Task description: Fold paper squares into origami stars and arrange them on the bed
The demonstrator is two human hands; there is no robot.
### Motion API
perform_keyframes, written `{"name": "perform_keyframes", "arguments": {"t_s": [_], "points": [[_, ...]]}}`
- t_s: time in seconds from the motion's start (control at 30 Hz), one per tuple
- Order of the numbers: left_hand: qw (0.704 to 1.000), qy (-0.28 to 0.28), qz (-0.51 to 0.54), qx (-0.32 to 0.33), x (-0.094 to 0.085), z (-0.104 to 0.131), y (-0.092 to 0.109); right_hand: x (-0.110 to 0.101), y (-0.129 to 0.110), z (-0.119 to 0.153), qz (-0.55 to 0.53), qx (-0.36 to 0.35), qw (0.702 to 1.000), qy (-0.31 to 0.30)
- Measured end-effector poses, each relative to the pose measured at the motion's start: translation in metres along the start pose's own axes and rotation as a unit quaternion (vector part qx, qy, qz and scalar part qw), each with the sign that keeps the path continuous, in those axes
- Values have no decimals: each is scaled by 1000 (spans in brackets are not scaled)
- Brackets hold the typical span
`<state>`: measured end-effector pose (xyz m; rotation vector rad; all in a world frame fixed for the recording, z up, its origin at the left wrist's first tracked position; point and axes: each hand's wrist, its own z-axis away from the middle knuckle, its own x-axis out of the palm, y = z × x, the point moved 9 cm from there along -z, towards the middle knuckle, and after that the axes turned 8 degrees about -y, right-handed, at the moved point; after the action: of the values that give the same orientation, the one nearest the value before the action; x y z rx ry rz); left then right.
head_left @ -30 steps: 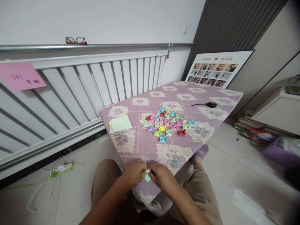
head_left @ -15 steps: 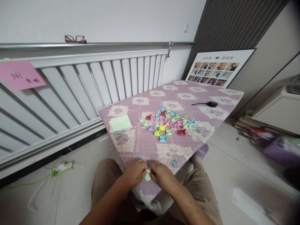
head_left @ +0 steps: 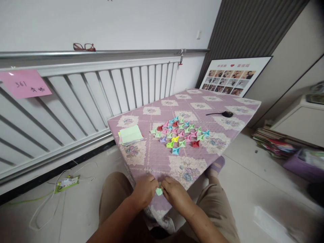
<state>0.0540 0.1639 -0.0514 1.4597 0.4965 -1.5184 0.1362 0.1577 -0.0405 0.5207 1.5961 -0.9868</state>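
Note:
A small folded piece of light green paper [head_left: 159, 191] lies at the near corner of the table, between my two hands. My left hand [head_left: 145, 189] is closed with its fingertips at the paper's left side. From the right, my right hand [head_left: 175, 193] is closed on the paper's other side. Fingers cover part of its upper edge. Farther up the table stand several small folded paper shapes [head_left: 182, 144] in green, blue, pink, red, yellow and purple, grouped in rough rows. To their left lies a stack of paper sheets [head_left: 131, 134] with light green on top.
A patterned purple cloth covers the table [head_left: 157, 162]. A black round object with a thin strip [head_left: 227, 114] lies toward the right edge. A white radiator [head_left: 141, 87] runs along the left. A power strip [head_left: 67, 183] and cables lie on the floor.
The top part of the green paper looks smaller and more folded between my fingers. My hands stay at nearly the same place. The view has tilted slightly.

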Motion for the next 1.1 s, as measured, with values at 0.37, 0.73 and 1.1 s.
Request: {"name": "perform_keyframes", "arguments": {"t_s": [0.37, 0.73, 1.1], "points": [[999, 24, -33, 15, 8, 9, 2, -3, -7, 6, 46, -13, 999, 19], [991, 57, -87, 85, 8, 29, 15, 6, -7, 21, 0, -25, 998, 55], [990, 22, -125, 60, 18, 35, 21, -3, 12, 21, -98, 152, 980, 82]]}}
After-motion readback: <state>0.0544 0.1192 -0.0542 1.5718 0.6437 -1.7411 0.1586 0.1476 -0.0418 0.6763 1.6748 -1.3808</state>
